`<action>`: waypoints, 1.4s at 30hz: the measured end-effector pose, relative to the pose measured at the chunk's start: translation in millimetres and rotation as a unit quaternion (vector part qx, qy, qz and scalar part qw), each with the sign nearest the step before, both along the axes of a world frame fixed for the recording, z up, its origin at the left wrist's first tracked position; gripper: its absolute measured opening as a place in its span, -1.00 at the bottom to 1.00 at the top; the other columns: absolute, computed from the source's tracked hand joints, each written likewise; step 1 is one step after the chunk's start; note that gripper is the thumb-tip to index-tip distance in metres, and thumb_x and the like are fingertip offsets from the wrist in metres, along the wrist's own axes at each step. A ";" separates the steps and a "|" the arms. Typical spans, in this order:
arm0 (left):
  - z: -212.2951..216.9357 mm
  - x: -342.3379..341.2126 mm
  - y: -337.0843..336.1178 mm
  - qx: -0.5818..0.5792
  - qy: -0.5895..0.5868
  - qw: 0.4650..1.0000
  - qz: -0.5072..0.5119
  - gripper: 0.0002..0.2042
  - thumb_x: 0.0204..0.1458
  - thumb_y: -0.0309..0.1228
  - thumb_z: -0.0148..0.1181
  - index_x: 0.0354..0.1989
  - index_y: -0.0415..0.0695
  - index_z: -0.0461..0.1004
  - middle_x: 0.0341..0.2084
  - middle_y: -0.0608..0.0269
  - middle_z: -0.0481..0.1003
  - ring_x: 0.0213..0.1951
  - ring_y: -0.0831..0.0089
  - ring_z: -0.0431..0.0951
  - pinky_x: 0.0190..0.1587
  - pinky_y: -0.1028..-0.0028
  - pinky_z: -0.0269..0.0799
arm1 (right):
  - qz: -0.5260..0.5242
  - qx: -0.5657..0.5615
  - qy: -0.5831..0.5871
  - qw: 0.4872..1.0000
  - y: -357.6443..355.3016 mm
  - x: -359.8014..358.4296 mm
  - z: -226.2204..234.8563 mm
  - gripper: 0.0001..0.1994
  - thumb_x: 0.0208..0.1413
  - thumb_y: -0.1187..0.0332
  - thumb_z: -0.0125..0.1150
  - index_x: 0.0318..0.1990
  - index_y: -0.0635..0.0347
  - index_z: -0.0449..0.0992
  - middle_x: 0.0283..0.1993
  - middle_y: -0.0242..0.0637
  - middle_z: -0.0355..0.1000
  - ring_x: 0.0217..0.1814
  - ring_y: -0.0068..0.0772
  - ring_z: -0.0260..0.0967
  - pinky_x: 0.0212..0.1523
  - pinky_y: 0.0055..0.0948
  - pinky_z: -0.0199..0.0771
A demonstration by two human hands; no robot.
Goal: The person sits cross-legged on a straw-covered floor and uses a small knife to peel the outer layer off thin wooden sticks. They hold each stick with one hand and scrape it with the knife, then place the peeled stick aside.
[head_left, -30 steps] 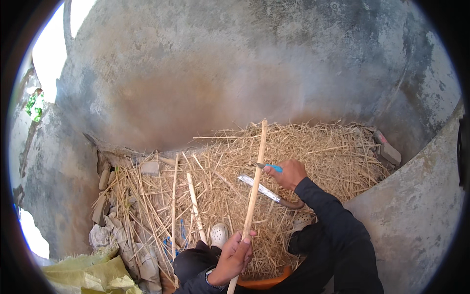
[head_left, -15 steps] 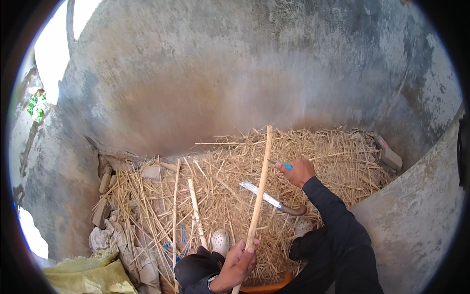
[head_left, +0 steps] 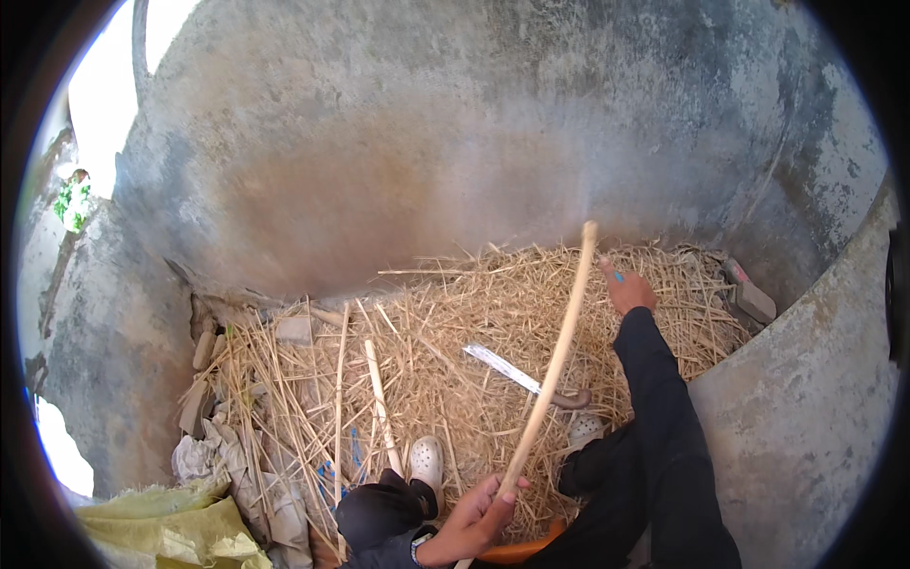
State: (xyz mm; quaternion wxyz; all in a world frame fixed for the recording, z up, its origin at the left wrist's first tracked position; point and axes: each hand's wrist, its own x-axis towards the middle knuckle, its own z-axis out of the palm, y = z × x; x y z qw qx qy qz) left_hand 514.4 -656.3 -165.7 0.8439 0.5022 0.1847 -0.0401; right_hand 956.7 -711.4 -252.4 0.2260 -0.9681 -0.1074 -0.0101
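Observation:
A long, pale, slightly curved wooden stick [head_left: 559, 351] slants up and away from me. My left hand [head_left: 479, 522] is wrapped round its lower part, near the bottom of the picture. Close to the stick's far end is my right hand [head_left: 633, 292], closed on a small knife [head_left: 619, 278]; only a bit of its blue handle shows, and the blade cannot be made out. Beneath the stick a large knife [head_left: 502, 367] with a curved brown handle lies on the straw-like strips.
Dry strips and shavings [head_left: 445, 313] cover the ground up to a grey wall [head_left: 427, 123]. Two upright pale sticks, one of them a thick stick [head_left: 379, 398], stand left of my white shoe [head_left: 427, 465]. Yellowish sacking [head_left: 180, 531] lies at lower left, a brick [head_left: 754, 299] at right.
The stick's far end has swung right and tilts more. My right hand has moved right and farther away with the small knife. My left hand keeps its hold, shifted slightly right.

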 end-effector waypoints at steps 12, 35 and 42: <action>7.1 20.7 32.3 0.160 -0.025 0.972 0.172 -0.67 0.30 -0.35 -0.14 0.18 -0.18 0.17 -0.67 0.44 0.25 -0.65 0.70 0.18 -0.60 0.67 0.09 | 0.388 0.171 0.002 0.906 24.5 -131.7 67.5 -0.46 0.15 -0.22 -0.04 -0.34 0.12 0.56 -0.54 -0.22 0.42 -0.47 -0.23 0.43 -0.46 -0.26 0.37; 16.0 84.1 57.3 0.632 -0.028 0.764 0.128 -0.84 0.17 -0.39 0.00 -0.26 -0.21 0.21 -0.74 -0.09 0.35 -0.63 -0.15 0.40 -0.58 0.03 0.24 | 0.478 0.158 -0.218 0.836 44.7 -158.6 54.8 -0.33 -0.12 -0.42 0.09 -0.78 0.06 0.37 -0.79 -0.31 0.30 -0.75 -0.24 0.32 -0.65 -0.27 0.28; 10.7 78.5 59.7 0.645 -0.014 0.756 0.110 -0.83 0.15 -0.40 0.01 -0.27 -0.23 0.22 -0.75 -0.09 0.36 -0.63 -0.13 0.41 -0.57 0.04 0.27 | 0.378 0.085 -0.212 0.897 62.0 -137.0 34.9 -0.28 -0.07 -0.47 -0.05 -0.71 0.06 0.50 -0.83 -0.30 0.29 -0.79 -0.30 0.30 -0.70 -0.27 0.30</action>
